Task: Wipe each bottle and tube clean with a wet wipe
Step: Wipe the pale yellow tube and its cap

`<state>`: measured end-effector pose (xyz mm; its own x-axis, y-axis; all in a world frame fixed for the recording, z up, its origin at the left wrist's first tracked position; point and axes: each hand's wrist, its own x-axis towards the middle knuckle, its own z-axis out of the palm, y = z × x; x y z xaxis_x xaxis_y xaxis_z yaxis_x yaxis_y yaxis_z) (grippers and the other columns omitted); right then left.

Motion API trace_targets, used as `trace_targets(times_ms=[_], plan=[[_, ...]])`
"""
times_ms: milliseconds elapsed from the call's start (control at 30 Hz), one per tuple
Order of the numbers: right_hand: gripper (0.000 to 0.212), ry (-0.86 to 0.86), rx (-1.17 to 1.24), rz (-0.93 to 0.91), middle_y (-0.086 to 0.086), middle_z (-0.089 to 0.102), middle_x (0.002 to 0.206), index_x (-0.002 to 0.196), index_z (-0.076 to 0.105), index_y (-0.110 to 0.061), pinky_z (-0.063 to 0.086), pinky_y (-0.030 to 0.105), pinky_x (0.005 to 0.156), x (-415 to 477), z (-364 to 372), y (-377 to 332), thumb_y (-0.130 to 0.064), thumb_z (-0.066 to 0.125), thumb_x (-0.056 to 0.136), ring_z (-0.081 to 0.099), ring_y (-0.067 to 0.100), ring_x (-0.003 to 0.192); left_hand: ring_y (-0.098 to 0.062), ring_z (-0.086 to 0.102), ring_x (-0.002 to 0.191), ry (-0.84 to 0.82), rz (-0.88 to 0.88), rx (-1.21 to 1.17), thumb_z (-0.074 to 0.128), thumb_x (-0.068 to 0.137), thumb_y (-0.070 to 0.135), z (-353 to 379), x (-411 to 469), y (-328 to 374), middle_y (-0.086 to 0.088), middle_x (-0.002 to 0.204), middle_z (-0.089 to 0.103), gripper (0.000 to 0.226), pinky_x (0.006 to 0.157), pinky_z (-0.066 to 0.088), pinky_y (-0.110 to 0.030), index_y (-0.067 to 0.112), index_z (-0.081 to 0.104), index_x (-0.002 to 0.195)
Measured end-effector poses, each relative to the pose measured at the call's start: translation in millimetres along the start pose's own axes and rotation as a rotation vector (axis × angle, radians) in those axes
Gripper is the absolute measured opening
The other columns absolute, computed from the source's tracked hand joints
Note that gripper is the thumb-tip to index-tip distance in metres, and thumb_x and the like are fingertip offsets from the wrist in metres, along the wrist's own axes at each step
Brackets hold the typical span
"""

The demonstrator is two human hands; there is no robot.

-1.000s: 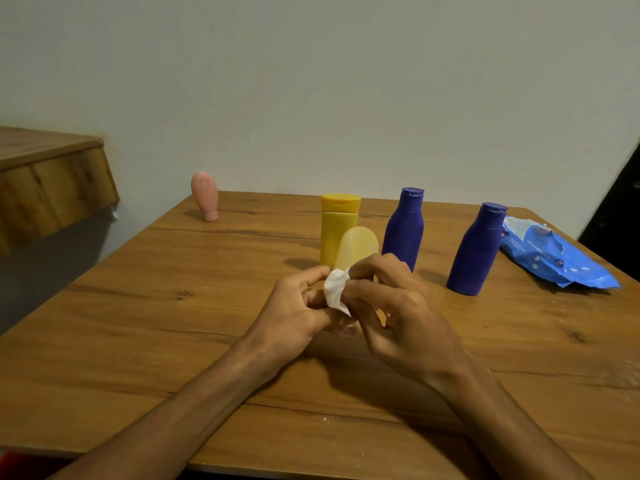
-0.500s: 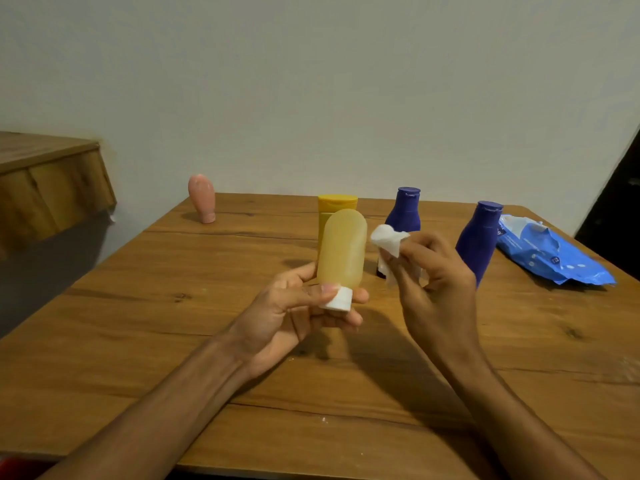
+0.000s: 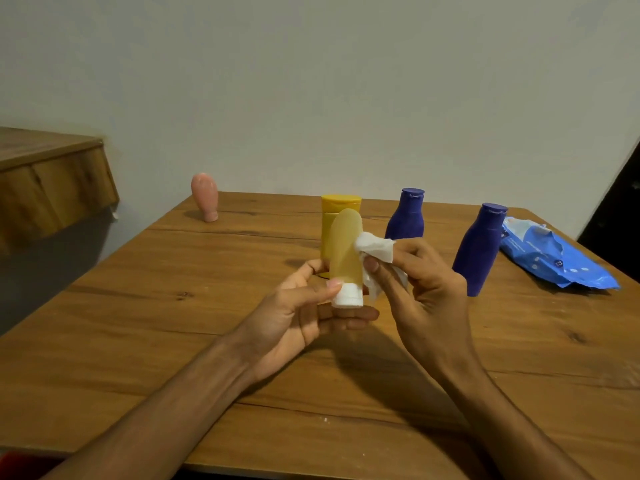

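Our left hand pinches translucent yellow tube at white cap, thumb in front, fingers behind. Tube upright, cap down, held above table. Our right hand curled round crumpled wet wipe; wipe touches tube's right side. We judge tube light, soft-walled, likely slick once wet: grip stiff cap, wipe body without hard squeeze.
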<state>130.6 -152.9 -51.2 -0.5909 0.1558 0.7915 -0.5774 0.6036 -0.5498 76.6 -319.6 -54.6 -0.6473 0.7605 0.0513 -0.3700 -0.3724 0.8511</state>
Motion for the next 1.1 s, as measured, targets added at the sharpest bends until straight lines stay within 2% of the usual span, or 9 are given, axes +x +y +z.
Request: trace_targets(times_ms=[233,300,400,500,600,733,767,900,1100], plan=[[0.025,-0.036,-0.007,-0.017,0.0,0.062,0.1,0.109,0.065,-0.02,0.053,0.023,0.075,-0.5,1.0,0.3,-0.017,0.065,0.085,0.06,0.014,0.095,-0.024,0.069,0.083,0.085,0.024,0.233,0.073,0.08,0.017,8.0,0.1,-4.7,-0.01,0.108,0.073,0.055,0.075,0.06,-0.033,0.017,0.051,0.131],[0.023,-0.016,-0.01,-0.025,0.0,0.062,0.1,0.108,0.065,-0.019,0.054,0.025,0.074,-0.5,0.3,1.2,-0.022,0.063,0.086,0.06,0.015,0.095,-0.023,0.069,0.081,0.087,0.028,0.211,0.072,0.078,0.018,7.3,0.5,-5.7,-0.01,0.101,0.073,0.056,0.074,0.059,-0.032,0.011,0.053,0.13],[0.026,0.047,-0.011,0.006,0.001,0.062,0.101,0.109,0.067,-0.013,0.055,0.031,0.072,0.7,-1.9,2.9,-0.027,0.058,0.088,0.061,0.017,0.094,-0.023,0.07,0.079,0.081,0.022,0.126,0.07,0.082,0.02,3.8,0.8,-2.8,-0.019,0.092,0.071,0.055,0.076,0.058,-0.031,0.003,0.052,0.131],[0.026,0.092,-0.026,0.027,0.002,0.062,0.099,0.107,0.067,-0.011,0.054,0.031,0.071,1.0,-2.9,3.2,-0.027,0.058,0.088,0.061,0.017,0.093,-0.026,0.07,0.083,0.077,0.028,0.0,0.07,0.083,0.02,1.2,1.5,-1.3,-0.023,0.097,0.069,0.056,0.078,0.059,-0.033,-0.001,0.051,0.131],[0.026,0.087,-0.021,0.037,0.002,0.063,0.099,0.106,0.067,-0.012,0.053,0.025,0.072,0.3,-2.6,1.7,-0.028,0.058,0.088,0.061,0.015,0.093,-0.026,0.07,0.08,0.121,0.043,-0.047,0.065,0.084,0.018,0.0,2.2,-0.9,-0.025,0.104,0.069,0.049,0.073,0.06,-0.033,-0.001,0.05,0.127],[0.024,0.043,-0.017,0.019,0.0,0.065,0.099,0.105,0.066,-0.017,0.051,0.018,0.075,0.0,-2.1,-0.6,-0.03,0.06,0.086,0.062,0.012,0.094,-0.03,0.07,0.086,0.077,0.05,-0.081,0.088,0.066,0.022,-2.9,2.1,0.9,-0.026,0.112,0.068,0.083,0.074,0.061,-0.034,0.002,0.045,0.135],[0.024,0.028,-0.018,0.016,0.0,0.065,0.099,0.104,0.067,-0.017,0.051,0.018,0.076,-0.1,-1.9,-0.9,-0.03,0.06,0.085,0.062,0.011,0.094,-0.031,0.07,0.088,0.074,0.044,-0.076,0.089,0.064,0.021,-2.6,1.7,1.2,-0.026,0.113,0.067,0.085,0.074,0.061,-0.034,0.002,0.046,0.135],[0.024,-0.044,-0.034,-0.016,-0.001,0.064,0.096,0.097,0.071,-0.009,0.051,0.02,0.075,-1.6,-0.8,0.5,-0.026,0.064,0.083,0.062,0.014,0.093,-0.028,0.07,0.095,0.076,0.036,-0.082,0.074,0.07,0.014,-0.9,1.5,-0.1,-0.023,0.121,0.066,0.068,0.078,0.061,-0.036,0.004,0.05,0.133],[0.02,-0.086,-0.108,-0.099,-0.005,0.063,0.095,0.095,0.071,-0.011,0.049,0.013,0.076,-2.1,-2.1,0.7,-0.023,0.065,0.08,0.059,0.003,0.092,-0.025,0.067,0.104,0.06,0.06,-0.012,0.072,0.073,0.018,-1.7,2.1,-1.1,-0.019,0.124,0.066,0.066,0.082,0.06,-0.034,0.004,0.052,0.134]])
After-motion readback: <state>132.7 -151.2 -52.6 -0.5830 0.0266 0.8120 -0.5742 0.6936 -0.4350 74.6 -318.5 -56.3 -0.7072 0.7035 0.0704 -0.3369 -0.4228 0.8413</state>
